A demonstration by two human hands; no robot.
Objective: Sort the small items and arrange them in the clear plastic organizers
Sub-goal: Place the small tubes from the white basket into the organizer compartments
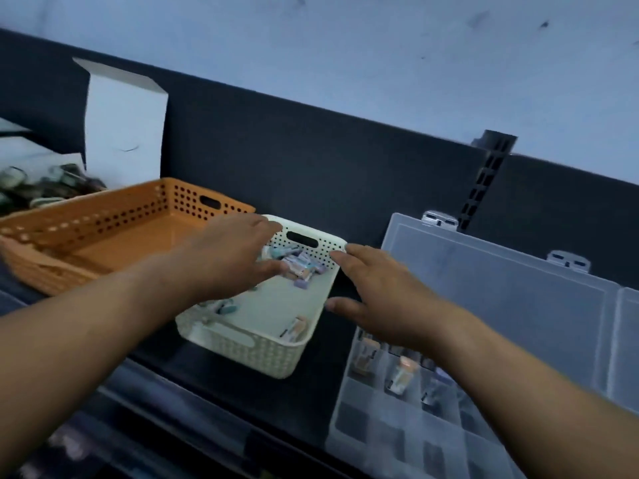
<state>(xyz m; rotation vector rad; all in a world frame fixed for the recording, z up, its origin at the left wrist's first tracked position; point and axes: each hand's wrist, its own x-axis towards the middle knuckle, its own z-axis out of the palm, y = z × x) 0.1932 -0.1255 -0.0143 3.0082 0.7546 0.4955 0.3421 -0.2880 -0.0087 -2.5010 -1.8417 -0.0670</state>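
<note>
While reaching, left grip over small items.

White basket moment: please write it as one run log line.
left hand reaching into white basket | right hand open beside it | clear organizer lid open

This is looking like a shop or stockroom shelf, though it is hard to be sure. A slotted shelving upright is rising against the dark back panel beyond the right hand. Left of the left hand, an orange basket and a heap of small packaged goods are sitting.
</note>
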